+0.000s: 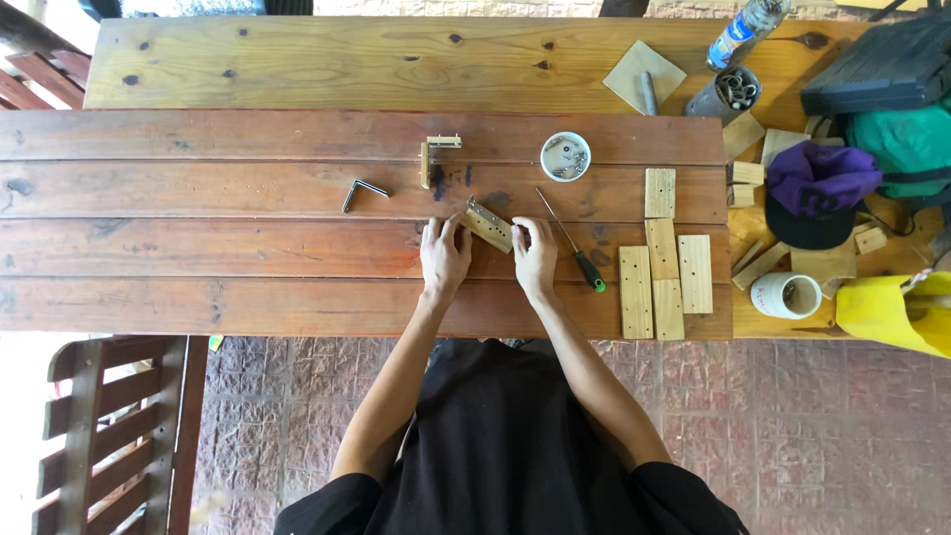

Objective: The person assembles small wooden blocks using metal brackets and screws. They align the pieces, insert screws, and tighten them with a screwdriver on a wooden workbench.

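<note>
outdoor woodworking spot: plank table [248, 198], screwdriver [573, 243], wood blocks [666, 267].

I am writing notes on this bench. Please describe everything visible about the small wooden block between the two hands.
The small wooden block is pale, bare wood, a short rectangle lying tilted on the reddish plank table. A small metal piece seems fixed at its upper left end. The left hand touches its left end, the right hand its right end.
</note>
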